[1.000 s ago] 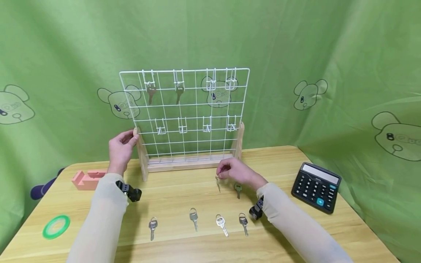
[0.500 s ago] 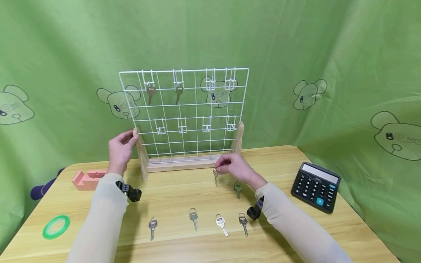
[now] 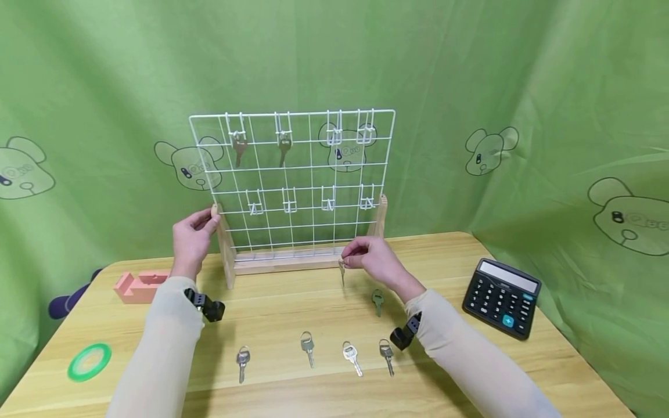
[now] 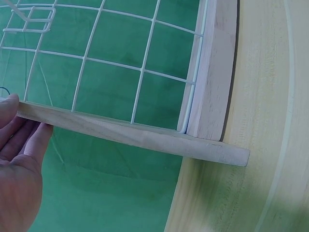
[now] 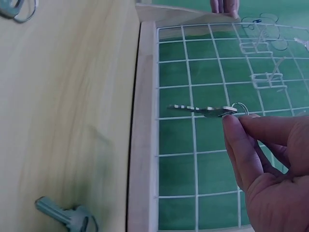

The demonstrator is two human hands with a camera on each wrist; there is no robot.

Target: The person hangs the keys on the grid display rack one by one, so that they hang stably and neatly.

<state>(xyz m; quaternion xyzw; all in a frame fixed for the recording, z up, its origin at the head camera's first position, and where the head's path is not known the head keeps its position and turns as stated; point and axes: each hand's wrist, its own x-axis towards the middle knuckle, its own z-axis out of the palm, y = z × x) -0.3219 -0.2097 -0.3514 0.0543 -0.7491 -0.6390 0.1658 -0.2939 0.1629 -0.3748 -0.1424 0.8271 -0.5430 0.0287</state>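
My right hand (image 3: pixel 377 260) pinches a key (image 5: pixel 207 111) by its ring end, thumb against fingers, in front of the rack's lower right part. The key's blade hangs down, off the table. My left hand (image 3: pixel 192 239) grips the top of the left wooden post (image 4: pixel 135 135) of the rack, thumb on one side and fingers on the other. White wire grid (image 3: pixel 312 168) stands upright between the posts, with two rows of wire hooks. From the two upper left hooks hang a key (image 3: pixel 239 150) and another key (image 3: pixel 284 150).
Several keys with rings lie on the table (image 3: pixel 292 400), among them one green-tinted key (image 3: pixel 377 302) below my right hand and a silver key (image 3: pixel 351 357) nearer the front. A calculator (image 3: pixel 503 297) lies right; a pink holder (image 3: pixel 141 287) and green tape roll (image 3: pixel 89 362) left.
My right hand has risen a little and shifted slightly toward the rack, lifting the pinched key from near the tabletop. My left hand keeps its place on the post.
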